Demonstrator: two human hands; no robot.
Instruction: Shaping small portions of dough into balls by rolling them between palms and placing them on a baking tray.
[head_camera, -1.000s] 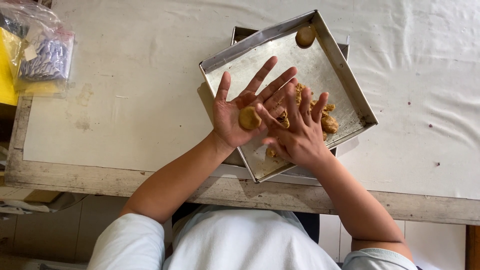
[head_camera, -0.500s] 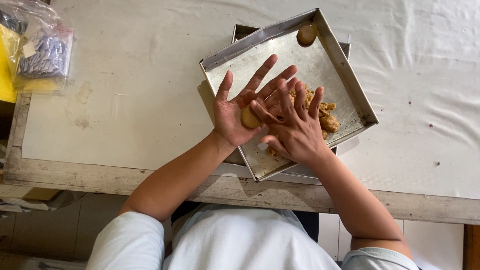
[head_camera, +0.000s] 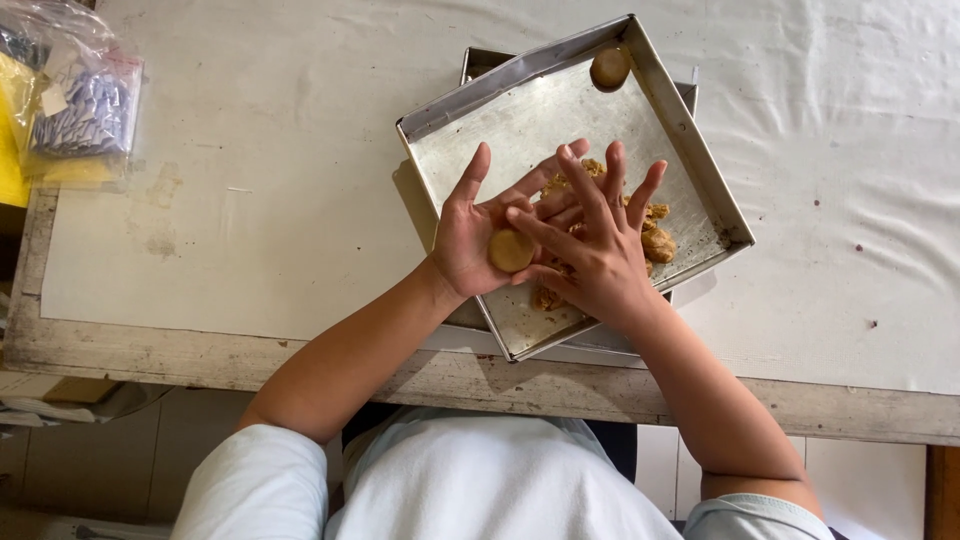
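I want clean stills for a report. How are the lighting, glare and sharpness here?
Head view: soft, even daylight; mild sheen, no harsh glare, on the square metal baking tray; faint shadow left of it; round tan dough ball in the left hand is sharp; right hand slightly soft.

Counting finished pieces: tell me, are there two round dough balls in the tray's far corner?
No, only one dough ball sits in the far corner of the tray.

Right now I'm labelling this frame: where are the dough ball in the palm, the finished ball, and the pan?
Dough ball (head_camera: 511, 250), head view, centre of its top.
Finished ball (head_camera: 609, 68), head view, its middle.
Pan (head_camera: 520, 70), head view, far-left rim.
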